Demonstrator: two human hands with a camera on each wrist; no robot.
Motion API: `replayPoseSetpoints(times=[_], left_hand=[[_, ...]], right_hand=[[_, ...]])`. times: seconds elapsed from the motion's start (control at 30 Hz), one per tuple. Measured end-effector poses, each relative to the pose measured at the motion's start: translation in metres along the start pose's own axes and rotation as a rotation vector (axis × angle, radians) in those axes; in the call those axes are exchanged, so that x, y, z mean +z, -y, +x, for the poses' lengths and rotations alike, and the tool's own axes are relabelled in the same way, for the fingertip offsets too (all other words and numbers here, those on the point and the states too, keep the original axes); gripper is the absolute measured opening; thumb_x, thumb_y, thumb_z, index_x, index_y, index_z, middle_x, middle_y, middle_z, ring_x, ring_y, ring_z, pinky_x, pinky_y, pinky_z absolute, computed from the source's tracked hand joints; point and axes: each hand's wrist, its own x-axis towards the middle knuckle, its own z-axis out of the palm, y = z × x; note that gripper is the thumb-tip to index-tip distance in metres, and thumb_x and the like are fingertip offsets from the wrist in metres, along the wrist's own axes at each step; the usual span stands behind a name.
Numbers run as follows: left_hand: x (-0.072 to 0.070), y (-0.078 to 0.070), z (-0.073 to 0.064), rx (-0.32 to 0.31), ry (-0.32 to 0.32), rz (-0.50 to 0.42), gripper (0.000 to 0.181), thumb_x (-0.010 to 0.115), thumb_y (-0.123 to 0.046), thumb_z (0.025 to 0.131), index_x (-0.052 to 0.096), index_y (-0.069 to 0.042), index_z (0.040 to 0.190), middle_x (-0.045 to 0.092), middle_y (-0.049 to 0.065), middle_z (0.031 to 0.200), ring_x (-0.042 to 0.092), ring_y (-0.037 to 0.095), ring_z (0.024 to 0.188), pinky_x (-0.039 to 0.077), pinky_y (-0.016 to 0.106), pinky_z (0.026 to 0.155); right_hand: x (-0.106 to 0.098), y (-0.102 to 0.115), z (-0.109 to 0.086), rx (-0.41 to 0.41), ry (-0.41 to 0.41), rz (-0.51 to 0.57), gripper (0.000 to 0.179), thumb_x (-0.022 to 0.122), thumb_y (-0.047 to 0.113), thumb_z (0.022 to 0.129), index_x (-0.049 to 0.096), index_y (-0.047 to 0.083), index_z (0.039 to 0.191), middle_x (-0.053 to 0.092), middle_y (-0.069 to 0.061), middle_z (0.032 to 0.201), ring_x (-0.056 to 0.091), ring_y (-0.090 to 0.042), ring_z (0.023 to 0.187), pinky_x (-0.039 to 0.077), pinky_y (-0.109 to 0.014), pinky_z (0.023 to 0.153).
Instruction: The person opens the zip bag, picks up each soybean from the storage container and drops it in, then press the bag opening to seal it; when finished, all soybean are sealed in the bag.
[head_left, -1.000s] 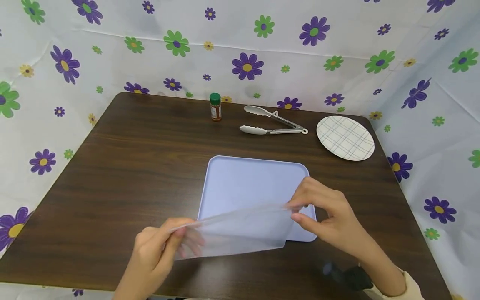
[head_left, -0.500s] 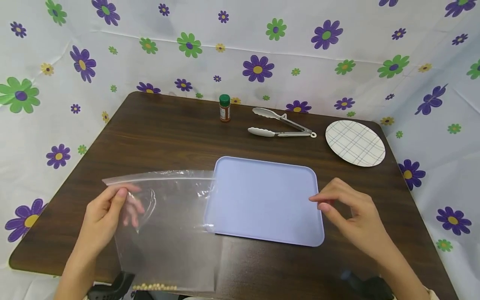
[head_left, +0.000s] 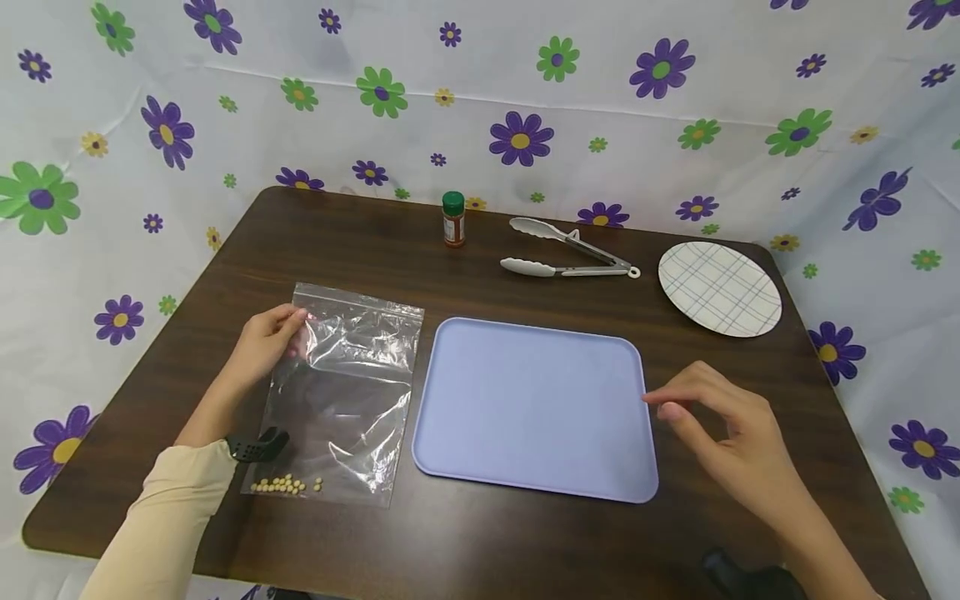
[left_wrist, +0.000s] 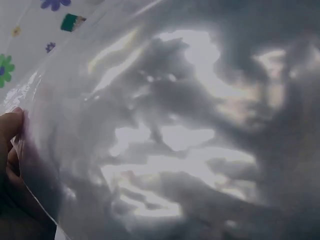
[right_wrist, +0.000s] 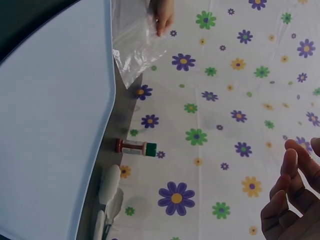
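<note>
My left hand (head_left: 262, 346) pinches the upper left edge of a clear zip bag (head_left: 348, 387) between thumb and fingers. Several small pale-yellow bean-like balls (head_left: 281, 484) lie in its bottom corner. Shiny plastic of the bag (left_wrist: 165, 125) fills most of the left wrist view. A pale lavender rectangular tray (head_left: 532, 408) sits right of the bag with nothing on it. Beside the tray's right edge hovers my right hand (head_left: 727, 433), fingers loosely bent and holding nothing. The right wrist view shows the same right hand (right_wrist: 295, 200) at lower right.
Along the back of the dark wooden table (head_left: 360, 250) stand a green-capped spice bottle (head_left: 453, 220), spread white-tipped tongs (head_left: 577, 254) and a checked white plate (head_left: 720, 289). A flowered white cloth (head_left: 465, 92) hangs behind and at the sides.
Out of my right hand's fingers, the bag has swung left and now lies left of the tray, still pinched by my left hand. My left hand has moved away and farther forward.
</note>
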Motion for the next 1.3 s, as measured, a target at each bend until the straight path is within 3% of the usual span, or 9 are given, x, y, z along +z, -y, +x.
replayPoseSetpoints(times=[0.2, 0.33, 0.5, 0.67, 0.77, 0.83, 0.97, 1.1, 1.3], left_hand=[[0.004, 0.015, 0.016, -0.085, 0.029, 0.04, 0.04, 0.044, -0.033, 0.097, 0.057, 0.004, 0.093, 0.057, -0.017, 0.058, 0.053, -0.003, 0.051, 0.049, 0.017, 0.05], [0.008, 0.02, 0.019, -0.088, -0.018, 0.101, 0.039, 0.048, -0.032, 0.096, 0.058, 0.005, 0.094, 0.067, 0.0, 0.065, 0.058, -0.002, 0.054, 0.049, 0.017, 0.051], [0.015, 0.016, 0.016, -0.098, -0.11, 0.316, 0.045, 0.057, -0.033, 0.092, 0.049, 0.003, 0.117, 0.068, 0.02, 0.094, 0.067, 0.025, 0.075, 0.048, 0.033, 0.061], [0.033, -0.004, 0.01, 0.007, -0.158, 0.496, 0.062, 0.065, -0.023, 0.086, 0.035, 0.003, 0.134, 0.046, 0.028, 0.126, 0.047, 0.045, 0.109, 0.043, 0.055, 0.08], [0.053, -0.02, 0.009, 0.112, -0.061, 0.552, 0.067, 0.063, -0.025, 0.088, 0.029, -0.002, 0.141, 0.03, 0.027, 0.143, 0.032, 0.047, 0.127, 0.036, 0.061, 0.095], [0.067, -0.029, 0.009, 0.131, 0.048, 0.595, 0.07, 0.057, -0.034, 0.091, 0.023, -0.008, 0.146, 0.019, 0.022, 0.151, 0.021, 0.045, 0.136, 0.025, 0.064, 0.104], [0.09, -0.036, 0.011, 0.013, 0.243, 0.664, 0.077, 0.042, -0.054, 0.092, 0.008, -0.015, 0.149, 0.002, 0.016, 0.156, 0.003, 0.037, 0.143, 0.002, 0.067, 0.107], [0.099, -0.038, 0.014, -0.102, 0.309, 0.689, 0.082, 0.036, -0.063, 0.09, 0.005, -0.017, 0.15, -0.005, 0.013, 0.156, -0.003, 0.032, 0.144, -0.005, 0.071, 0.103], [0.097, -0.041, 0.014, -0.135, 0.339, 0.694, 0.083, 0.037, -0.064, 0.089, 0.004, -0.018, 0.149, -0.009, 0.012, 0.156, -0.006, 0.031, 0.144, -0.002, 0.074, 0.101]], right_hand=[[-0.001, -0.004, 0.0, 0.024, -0.002, -0.031, 0.027, 0.064, -0.016, 0.074, 0.069, 0.004, 0.091, 0.063, 0.007, 0.081, 0.054, -0.002, 0.076, 0.042, -0.011, 0.072], [0.0, -0.005, 0.001, 0.037, 0.002, -0.048, 0.03, 0.065, -0.017, 0.073, 0.069, 0.006, 0.091, 0.063, 0.007, 0.082, 0.055, -0.002, 0.076, 0.043, -0.01, 0.072], [0.0, -0.005, 0.001, 0.037, -0.001, -0.053, 0.03, 0.065, -0.017, 0.073, 0.069, 0.007, 0.09, 0.063, 0.008, 0.082, 0.055, -0.001, 0.076, 0.043, -0.01, 0.073], [0.001, -0.006, 0.0, 0.03, -0.003, -0.054, 0.03, 0.065, -0.017, 0.073, 0.069, 0.008, 0.089, 0.064, 0.007, 0.083, 0.055, -0.001, 0.077, 0.042, -0.01, 0.072], [0.003, -0.011, 0.001, 0.03, -0.004, -0.072, 0.031, 0.065, -0.017, 0.073, 0.069, 0.008, 0.09, 0.063, 0.008, 0.083, 0.053, -0.001, 0.075, 0.041, -0.011, 0.068], [0.004, -0.015, 0.001, 0.04, -0.002, -0.103, 0.031, 0.066, -0.016, 0.073, 0.069, 0.009, 0.091, 0.063, 0.009, 0.084, 0.051, 0.001, 0.074, 0.04, -0.011, 0.066], [0.008, -0.025, 0.004, 0.065, 0.008, -0.161, 0.03, 0.067, -0.014, 0.074, 0.069, 0.01, 0.091, 0.061, 0.012, 0.084, 0.047, 0.003, 0.073, 0.039, -0.012, 0.062], [0.013, -0.029, 0.01, 0.081, 0.03, -0.163, 0.027, 0.067, -0.011, 0.076, 0.069, 0.011, 0.091, 0.06, 0.014, 0.085, 0.047, 0.003, 0.071, 0.04, -0.012, 0.061], [0.018, -0.027, 0.018, 0.064, 0.036, -0.145, 0.028, 0.067, -0.011, 0.075, 0.069, 0.012, 0.091, 0.06, 0.013, 0.083, 0.047, 0.003, 0.07, 0.04, -0.012, 0.06]])
